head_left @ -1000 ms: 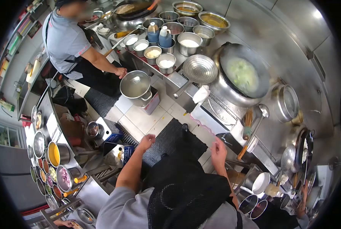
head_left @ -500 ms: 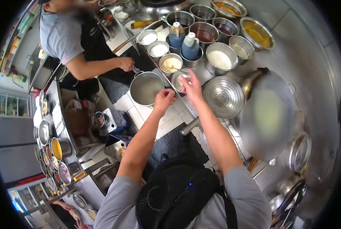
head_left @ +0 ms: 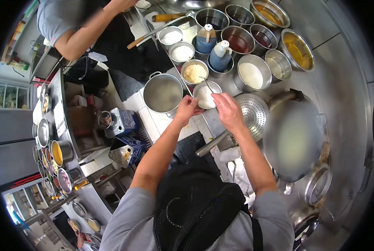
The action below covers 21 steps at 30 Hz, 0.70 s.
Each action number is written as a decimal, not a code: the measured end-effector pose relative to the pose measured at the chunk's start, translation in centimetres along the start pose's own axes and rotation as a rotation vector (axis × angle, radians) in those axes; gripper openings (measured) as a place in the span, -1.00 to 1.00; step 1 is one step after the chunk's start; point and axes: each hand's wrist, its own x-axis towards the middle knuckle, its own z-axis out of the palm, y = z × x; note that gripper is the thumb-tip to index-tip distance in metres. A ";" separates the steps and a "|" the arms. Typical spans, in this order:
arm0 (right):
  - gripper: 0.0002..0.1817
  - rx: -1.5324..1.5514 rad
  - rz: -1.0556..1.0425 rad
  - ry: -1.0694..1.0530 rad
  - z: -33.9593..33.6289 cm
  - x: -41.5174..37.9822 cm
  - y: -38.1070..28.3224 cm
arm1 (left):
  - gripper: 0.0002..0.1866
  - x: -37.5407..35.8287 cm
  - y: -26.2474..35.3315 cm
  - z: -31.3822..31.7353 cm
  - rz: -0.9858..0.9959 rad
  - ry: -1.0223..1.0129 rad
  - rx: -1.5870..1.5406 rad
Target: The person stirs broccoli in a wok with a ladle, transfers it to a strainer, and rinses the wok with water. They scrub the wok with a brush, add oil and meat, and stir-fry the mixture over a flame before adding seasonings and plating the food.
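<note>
The person's right hand (head_left: 231, 111) is pinching a thin metal utensil (head_left: 207, 85) between its fingertips, just over the near right side of a small round steel bowl (head_left: 196, 88) with white, grainy-looking contents. The utensil is lying at a slant across that bowl, and its lower end is hard to make out. A light pinch is probably suiting so slim a shaft, leaving the wrist free to tilt it. The left hand (head_left: 188, 111) is curling its fingers at the bowl's near left rim; it seems to be touching there, perhaps to steady it, but whether it is gripping cannot be told.

The bowl is standing on the steel worktop (head_left: 214, 119), near its edge, likely so both hands are reaching it easily. Just beyond it, slightly left, a round steel bowl of pale yellow contents (head_left: 183, 74) is sitting. Farther beyond, slightly right, two blue bottles with white tops (head_left: 220, 56) are standing inside steel containers, perhaps for catching drips. Left of the bowl, a large two-handled steel pot (head_left: 148, 96) is holding cloudy contents. To the right, a perforated steel ladle (head_left: 258, 113) is resting, its handle pointing back toward the person, presumably for easy grasping.
</note>
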 end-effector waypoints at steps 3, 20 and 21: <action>-0.80 0.102 0.184 0.094 -1.3 -1.4 -1.4 | -0.80 -0.2 -0.1 0.1 0.010 -0.005 -0.016; -0.75 0.178 0.615 0.316 2.2 -6.5 0.0 | -0.81 -0.8 0.3 0.0 0.023 -0.020 -0.020; -0.75 0.145 0.584 0.298 2.0 -6.4 0.0 | -0.81 -0.7 0.2 -0.1 0.026 -0.020 -0.022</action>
